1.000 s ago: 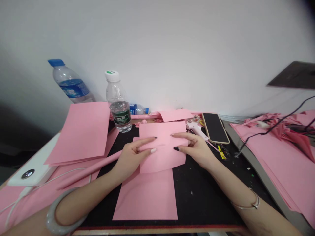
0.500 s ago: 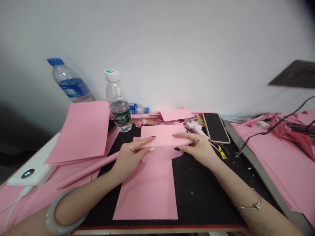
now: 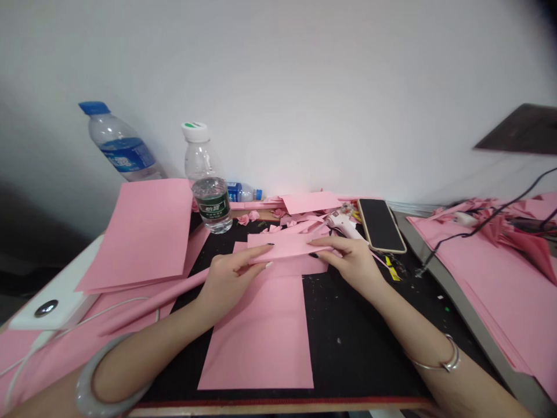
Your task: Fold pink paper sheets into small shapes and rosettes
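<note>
A piece of pink paper [image 3: 289, 251] is pinched between my hands, its near edge bent up in a fold or roll. My left hand [image 3: 232, 278] grips its left end between thumb and fingers. At the right end, my right hand [image 3: 348, 258] is closed on it in the same way. Under it lies a long pink sheet [image 3: 261, 342], flat on the black mat [image 3: 357, 348]. A long pink paper tube [image 3: 156, 302] runs from behind my left hand toward the lower left.
Water bottles [image 3: 213, 203] stand by pink sheets [image 3: 143, 232] at left. A pink glue gun [image 3: 346, 223], a phone [image 3: 383, 225] and paper scraps [image 3: 311, 203] lie at the back. More pink sheets [image 3: 483, 278] and a black cable [image 3: 470, 235] are at right. A white power bank [image 3: 56, 299] lies left.
The paper between my hands has been folded or rolled further, so less of it shows. Paper strips behind it have come into sight. My hands stay nearly in place.
</note>
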Motion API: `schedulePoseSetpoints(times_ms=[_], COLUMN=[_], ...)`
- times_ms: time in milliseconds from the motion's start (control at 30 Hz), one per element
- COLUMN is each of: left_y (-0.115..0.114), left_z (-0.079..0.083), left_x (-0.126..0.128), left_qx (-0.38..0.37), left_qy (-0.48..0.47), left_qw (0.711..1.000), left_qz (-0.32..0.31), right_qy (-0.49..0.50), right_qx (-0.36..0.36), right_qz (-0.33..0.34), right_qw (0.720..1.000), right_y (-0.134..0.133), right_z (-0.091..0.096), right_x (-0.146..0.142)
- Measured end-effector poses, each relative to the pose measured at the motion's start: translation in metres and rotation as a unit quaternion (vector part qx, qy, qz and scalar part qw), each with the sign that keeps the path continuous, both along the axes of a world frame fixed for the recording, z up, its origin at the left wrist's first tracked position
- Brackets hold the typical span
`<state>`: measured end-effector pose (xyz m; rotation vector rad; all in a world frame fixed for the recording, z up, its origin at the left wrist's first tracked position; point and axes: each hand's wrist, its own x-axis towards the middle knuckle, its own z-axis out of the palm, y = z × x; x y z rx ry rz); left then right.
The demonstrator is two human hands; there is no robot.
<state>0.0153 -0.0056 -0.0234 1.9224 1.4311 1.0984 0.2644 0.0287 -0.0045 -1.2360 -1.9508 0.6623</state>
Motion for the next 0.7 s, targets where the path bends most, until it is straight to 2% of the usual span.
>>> schedulePoseSetpoints(times_ms=[100,233,333,467,567,633,700], left_y=[0.001,0.001,0.000,-0.002,0.000,0.001,0.003], left_z=[0.001,0.005,0.007,0.008,0.011,0.013,0.016], left_x=[0.000,0.000,-0.001,-0.005,-0.006,-0.004,-0.001], left_qx=[0.023,0.048,0.066,0.116,0.152,0.136,0.063], left_qy=[0.007,-0.010,-0.012,-0.007,-0.038,-0.074,-0.120], left_qw=[1.000,0.999,0.998,0.993,0.988,0.988,0.990], left_qz=[0.015,0.012,0.017,0.027,0.008,-0.009,-0.040], right_qy=[-0.031,-0.044,-0.022,0.023,0.055,0.079,0.109], right_qx=[0.063,0.163,0.184,0.149,0.086,0.035,-0.028], right_qz=[0.022,0.016,0.044,0.091,0.070,0.049,0.045], right_qw=[0.997,0.986,0.982,0.984,0.992,0.995,0.993], right_y=[0.001,0.004,0.001,-0.007,-0.011,-0.012,-0.011], right_z=[0.000,0.002,0.007,0.015,0.017,0.018,0.018], right_x=[0.002,0.003,0.002,0.000,0.000,0.001,0.000])
